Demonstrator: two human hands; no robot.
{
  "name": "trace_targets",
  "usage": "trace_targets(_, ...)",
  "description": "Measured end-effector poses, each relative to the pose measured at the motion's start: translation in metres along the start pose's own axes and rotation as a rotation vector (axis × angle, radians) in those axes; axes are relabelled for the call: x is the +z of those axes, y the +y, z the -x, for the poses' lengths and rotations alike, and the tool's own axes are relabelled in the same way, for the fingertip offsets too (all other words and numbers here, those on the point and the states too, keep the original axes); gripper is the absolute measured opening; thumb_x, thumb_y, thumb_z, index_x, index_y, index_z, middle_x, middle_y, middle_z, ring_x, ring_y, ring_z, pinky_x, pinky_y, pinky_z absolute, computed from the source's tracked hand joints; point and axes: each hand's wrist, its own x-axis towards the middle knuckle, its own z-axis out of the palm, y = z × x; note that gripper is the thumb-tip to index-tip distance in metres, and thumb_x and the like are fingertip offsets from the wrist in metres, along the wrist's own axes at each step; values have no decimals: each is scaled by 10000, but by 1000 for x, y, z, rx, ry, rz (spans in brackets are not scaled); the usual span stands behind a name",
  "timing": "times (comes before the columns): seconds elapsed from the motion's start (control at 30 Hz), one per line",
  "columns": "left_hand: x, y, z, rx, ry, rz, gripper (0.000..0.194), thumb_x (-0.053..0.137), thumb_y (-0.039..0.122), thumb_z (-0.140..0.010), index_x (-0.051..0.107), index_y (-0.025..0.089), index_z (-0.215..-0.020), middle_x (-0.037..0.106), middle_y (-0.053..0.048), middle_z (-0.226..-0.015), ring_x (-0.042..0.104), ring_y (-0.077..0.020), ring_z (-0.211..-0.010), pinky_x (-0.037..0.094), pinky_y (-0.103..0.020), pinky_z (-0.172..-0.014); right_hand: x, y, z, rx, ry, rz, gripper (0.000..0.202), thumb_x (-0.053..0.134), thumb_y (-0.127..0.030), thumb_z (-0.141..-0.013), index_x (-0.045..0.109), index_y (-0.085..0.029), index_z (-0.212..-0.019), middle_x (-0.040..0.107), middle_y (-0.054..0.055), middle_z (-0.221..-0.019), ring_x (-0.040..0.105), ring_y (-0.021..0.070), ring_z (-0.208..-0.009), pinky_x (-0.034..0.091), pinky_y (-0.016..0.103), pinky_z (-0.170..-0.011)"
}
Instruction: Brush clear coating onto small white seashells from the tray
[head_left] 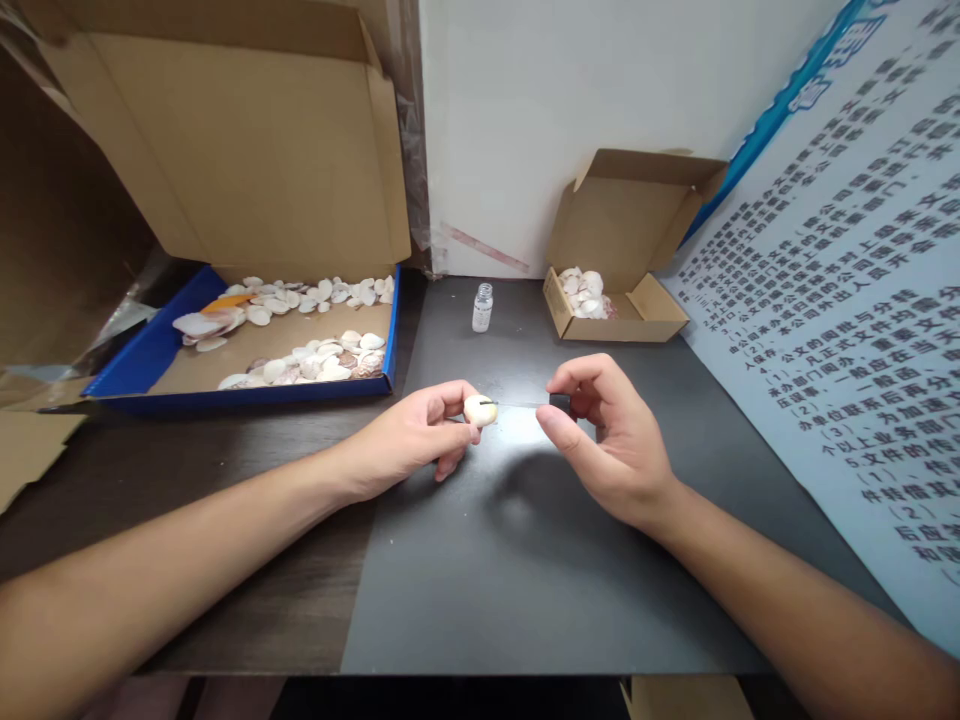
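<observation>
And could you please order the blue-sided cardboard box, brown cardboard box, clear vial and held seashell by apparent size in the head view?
1. Blue-sided cardboard box
2. Brown cardboard box
3. Clear vial and seashell: too alike to rank.

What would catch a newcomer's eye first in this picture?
Probably the large open cardboard box with bright blue sides at left, holding many pale shells. Next, the slanted, pale-blue sheet with dark printed characters along the right edge. Near the middle, a small, rounded, cream-coloured shell stands out in the grip of the left hand.
</observation>
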Motion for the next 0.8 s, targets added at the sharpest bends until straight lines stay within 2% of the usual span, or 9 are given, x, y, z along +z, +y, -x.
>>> trace_targets(0.23, -1, -2, 0, 14, -17, 0, 145, 649, 272, -863, 530, 188, -867, 499, 85, -555, 434, -53, -463, 319, -197, -476, 0, -2, -3, 69, 21, 86, 114, 633, -219, -872, 523, -235, -894, 484, -49, -696, 459, 114, -576, 377, 259, -512)
trace_targets(0.33, -2, -3, 0, 6, -19, -2, 158, 652, 289, -870, 529, 190, -869, 500, 85, -555, 432, -54, -467, 329, -198, -485, -1, -3, -2, 44, 39, 50, 90, 601, -209, -886, 519, -235, -914, 480, -55, -690, 443, 109, -563, 376, 254, -509)
trace_targets(0.43, -3, -3, 1, 3, -20, -16, 166, 657, 296, -871, 532, 187, -863, 490, 84, -547, 428, -54, -471, 318, -198, -488, -1, -3, -2, 6, 3, -9, 49, 542, -207, -923, 519, -240, -951, 461, -63, -670, 438, 108, -551, 384, 255, -518)
trace_targets(0.63, -3, -4, 0, -2, -19, -6, 186, 658, 341, -873, 559, 184, -880, 491, 74, -551, 424, -65, -476, 331, -209, -496, 0, -3, -2, 24, -6, 49, 153, 631, -196, -851, 508, -244, -928, 460, -53, -688, 464, 123, -582, 386, 258, -506)
trace_targets(0.8, -4, -6, 0, -10, -28, 31, 166, 658, 325, -877, 566, 187, -869, 499, 69, -566, 431, -69, -488, 346, -206, -501, -1, -2, -1, 3, -18, -9, 55, 540, -209, -923, 520, -244, -961, 460, -56, -678, 443, 117, -561, 399, 265, -528)
